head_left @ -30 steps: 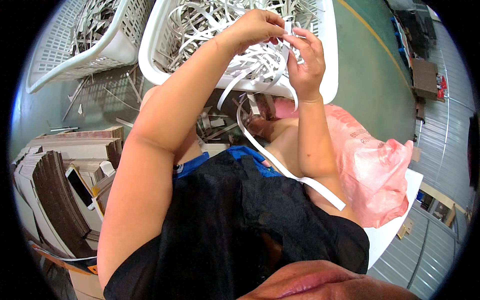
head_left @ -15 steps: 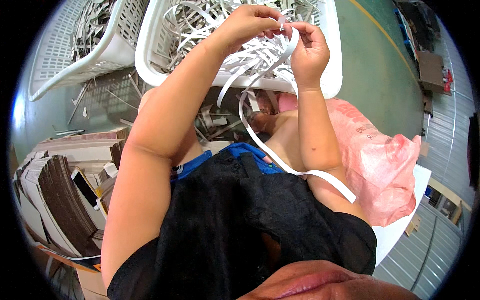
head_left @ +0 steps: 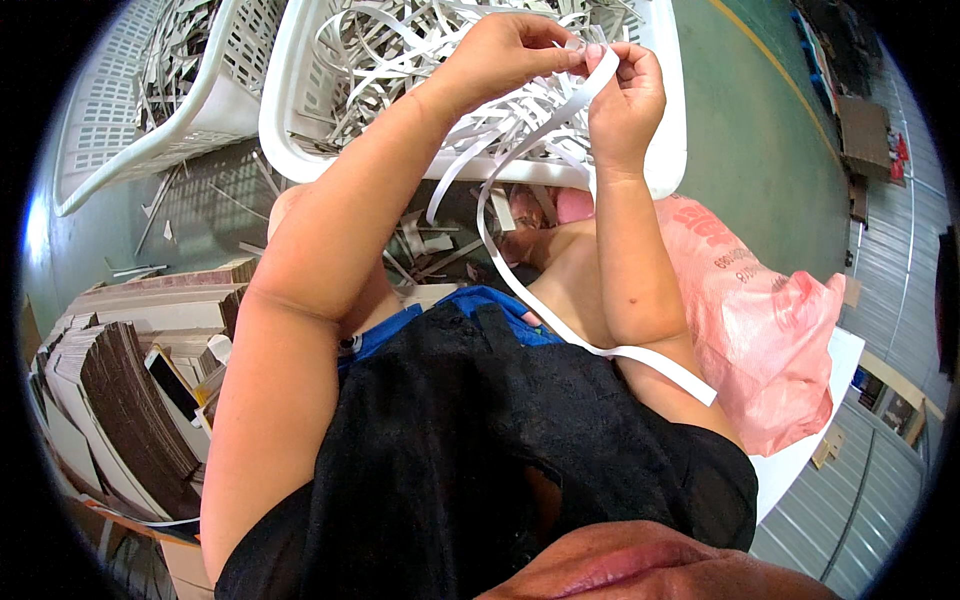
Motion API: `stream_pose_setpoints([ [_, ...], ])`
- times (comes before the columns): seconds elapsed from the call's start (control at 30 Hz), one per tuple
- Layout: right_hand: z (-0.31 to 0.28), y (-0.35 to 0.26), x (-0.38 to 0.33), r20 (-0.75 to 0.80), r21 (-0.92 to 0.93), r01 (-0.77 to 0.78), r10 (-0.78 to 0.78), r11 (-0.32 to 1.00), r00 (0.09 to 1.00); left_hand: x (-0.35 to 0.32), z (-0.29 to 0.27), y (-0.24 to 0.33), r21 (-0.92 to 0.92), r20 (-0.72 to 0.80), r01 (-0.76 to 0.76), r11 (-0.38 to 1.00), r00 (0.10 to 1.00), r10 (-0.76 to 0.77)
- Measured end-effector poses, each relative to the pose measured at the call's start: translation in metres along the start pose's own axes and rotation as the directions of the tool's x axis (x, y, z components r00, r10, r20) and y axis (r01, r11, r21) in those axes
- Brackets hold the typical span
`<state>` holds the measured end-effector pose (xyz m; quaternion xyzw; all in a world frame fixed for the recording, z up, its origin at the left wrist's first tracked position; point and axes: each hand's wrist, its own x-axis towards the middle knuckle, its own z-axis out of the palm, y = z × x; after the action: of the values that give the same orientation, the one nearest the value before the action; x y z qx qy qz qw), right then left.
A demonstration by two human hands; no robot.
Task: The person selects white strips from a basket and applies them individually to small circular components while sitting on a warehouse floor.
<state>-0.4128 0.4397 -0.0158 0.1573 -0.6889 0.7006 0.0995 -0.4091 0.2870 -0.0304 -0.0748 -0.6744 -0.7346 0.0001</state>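
Over the white plastic basket [head_left: 274, 125], both my hands meet in a pinch. My left hand [head_left: 505, 60] has thumb and forefinger closed at the end of a white flat strip [head_left: 668, 367]. My right hand [head_left: 627, 95] grips the same strip close beside it, the fingertips of the two hands almost touching. From there the strip loops down past the basket's near rim and across my lap, its free end lying over my right upper arm. Exactly how the strip sits between the fingertips is too small to tell. Tangled white and grey strips [head_left: 400, 75] fill the basket.
Another white basket [head_left: 215, 100] with grey scraps stands at the left. Stacked cardboard sheets [head_left: 135, 390] and a phone [head_left: 172, 383] lie at lower left. A pink woven sack [head_left: 755, 330] rests by my right arm. Loose scraps litter the floor near my legs.
Both hands have shifted slightly to the right, still pinching the strip. The strip between my fingers has turned a little, and its free end has barely moved.
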Motion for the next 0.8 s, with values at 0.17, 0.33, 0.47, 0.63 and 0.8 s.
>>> stream_pose_setpoints([
  [0.17, 0.003, -0.005, 0.000, 0.036, 0.024, -0.034, 0.033, 0.999, 0.999, 0.007, -0.004, -0.011, -0.157, 0.008, 0.091, 0.983, 0.996, -0.091],
  [0.33, 0.000, -0.006, 0.003, 0.140, -0.141, 0.091, -0.071, 0.986, 0.988, 0.015, -0.012, -0.018, -0.276, 0.022, 0.212, 0.938, 0.976, -0.215],
  [0.47, -0.002, -0.008, 0.002, 0.227, -0.305, 0.333, -0.271, 0.892, 0.935, 0.015, -0.022, -0.017, -0.334, 0.071, 0.310, 0.890, 0.950, -0.305],
  [0.63, -0.008, -0.010, 0.013, 0.389, -0.405, 0.596, -0.459, 0.693, 0.799, 0.010, -0.022, -0.008, -0.350, 0.084, 0.345, 0.871, 0.938, -0.337],
  [0.8, -0.010, -0.001, 0.009, 0.324, -0.473, 0.509, -0.395, 0.719, 0.860, 0.012, -0.022, -0.014, -0.405, 0.124, 0.336, 0.851, 0.942, -0.313],
])
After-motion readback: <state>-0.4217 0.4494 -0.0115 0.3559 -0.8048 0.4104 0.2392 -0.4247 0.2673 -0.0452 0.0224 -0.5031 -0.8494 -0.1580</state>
